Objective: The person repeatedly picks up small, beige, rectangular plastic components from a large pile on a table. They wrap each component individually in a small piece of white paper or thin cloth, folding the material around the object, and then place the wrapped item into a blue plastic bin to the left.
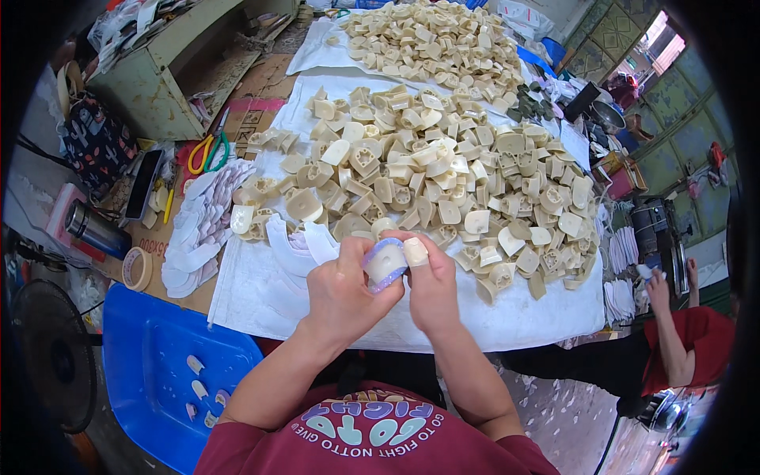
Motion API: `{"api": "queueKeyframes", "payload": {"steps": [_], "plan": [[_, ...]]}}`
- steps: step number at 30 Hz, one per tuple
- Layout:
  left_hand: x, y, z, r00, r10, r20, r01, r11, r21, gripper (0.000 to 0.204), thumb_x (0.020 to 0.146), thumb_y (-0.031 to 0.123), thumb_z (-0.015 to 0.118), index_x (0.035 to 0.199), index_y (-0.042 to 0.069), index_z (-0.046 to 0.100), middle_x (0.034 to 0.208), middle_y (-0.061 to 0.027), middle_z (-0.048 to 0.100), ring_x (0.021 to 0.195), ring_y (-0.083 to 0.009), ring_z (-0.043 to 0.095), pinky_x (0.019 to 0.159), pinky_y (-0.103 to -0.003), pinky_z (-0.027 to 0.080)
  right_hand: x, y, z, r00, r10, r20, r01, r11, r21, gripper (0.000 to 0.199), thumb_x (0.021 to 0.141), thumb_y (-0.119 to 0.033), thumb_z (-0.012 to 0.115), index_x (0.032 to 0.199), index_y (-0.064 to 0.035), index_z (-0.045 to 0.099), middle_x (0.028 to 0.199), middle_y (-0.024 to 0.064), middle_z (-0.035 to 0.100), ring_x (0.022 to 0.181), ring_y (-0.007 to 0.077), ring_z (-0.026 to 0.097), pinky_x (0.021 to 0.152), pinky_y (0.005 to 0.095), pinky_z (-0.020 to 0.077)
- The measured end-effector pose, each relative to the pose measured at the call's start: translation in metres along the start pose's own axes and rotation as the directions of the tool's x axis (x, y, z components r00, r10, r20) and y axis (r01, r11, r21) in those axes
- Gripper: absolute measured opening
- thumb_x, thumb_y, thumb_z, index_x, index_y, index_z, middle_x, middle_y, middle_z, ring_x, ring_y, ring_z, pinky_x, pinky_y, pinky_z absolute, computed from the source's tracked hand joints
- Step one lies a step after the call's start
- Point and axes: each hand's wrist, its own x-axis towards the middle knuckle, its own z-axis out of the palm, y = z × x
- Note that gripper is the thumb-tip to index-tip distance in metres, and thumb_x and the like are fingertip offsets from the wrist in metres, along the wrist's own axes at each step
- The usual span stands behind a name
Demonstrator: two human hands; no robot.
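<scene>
Between my two hands, over the table's near edge, is a cream shoe heel (386, 260) with a lilac glittery strip round its rim. My left hand (340, 297) grips it from the left, thumb below and fingers above. My right hand (431, 281) closes on its right side; a pale tape or cover wraps the thumb. Just beyond my hands spreads a big pile of cream plastic heels (443, 166). White curved strips (289, 257) lie left of my hands, and further left is a stack of white cut pieces (194, 229).
A blue plastic tub (158, 340) holding several heels stands lower left. Near the stack are a tape roll (137, 268), scissors (210, 150), a phone (144, 184) and a dark flask (96, 229). More heels (435, 43) lie at the back. Another person (685, 348) works at right.
</scene>
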Motion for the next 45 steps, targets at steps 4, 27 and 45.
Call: {"api": "queueKeyframes", "payload": {"steps": [4, 27, 45], "plan": [[0.001, -0.001, -0.003, 0.997, -0.08, 0.003, 0.08, 0.995, -0.056, 0.043, 0.065, 0.015, 0.08, 0.094, 0.002, 0.052, 0.064, -0.0077, 0.061, 0.051, -0.0131, 0.061, 0.047, -0.026, 0.049, -0.004, -0.001, -0.003, 0.995, 0.021, 0.103, -0.027, 0.998, 0.056, 0.029, 0.098, -0.015, 0.043, 0.121, -0.0018, 0.055, 0.11, 0.0084, 0.062, 0.099, 0.0123, 0.057, 0.088, 0.027, 0.0445], [-0.219, -0.183, -0.198, 0.682, -0.546, -0.487, 0.73, 0.465, 0.501, 0.057, 0.071, 0.016, 0.075, 0.121, 0.001, 0.052, 0.114, -0.0189, 0.056, 0.102, -0.0346, 0.058, 0.089, -0.039, 0.046, 0.015, 0.046, 0.053, 0.84, -0.442, 0.314, 0.47, 0.305, -0.829, 0.024, 0.073, -0.01, 0.068, 0.096, -0.006, 0.063, 0.096, 0.0065, 0.06, 0.098, 0.0264, 0.053, 0.084, 0.0397, 0.037], [-0.015, -0.056, -0.011, 0.717, -0.516, 0.468, 0.661, 0.293, -0.691, 0.025, 0.096, 0.018, 0.053, 0.109, -0.001, 0.061, 0.1, -0.0117, 0.067, 0.086, -0.0211, 0.067, 0.072, -0.031, 0.056, 0.005, 0.031, 0.008, 0.735, -0.545, 0.404, 0.641, 0.364, -0.675, 0.027, 0.075, -0.008, 0.066, 0.102, -0.0076, 0.066, 0.11, 0.0081, 0.062, 0.103, 0.0294, 0.055, 0.091, 0.0403, 0.0405]]}}
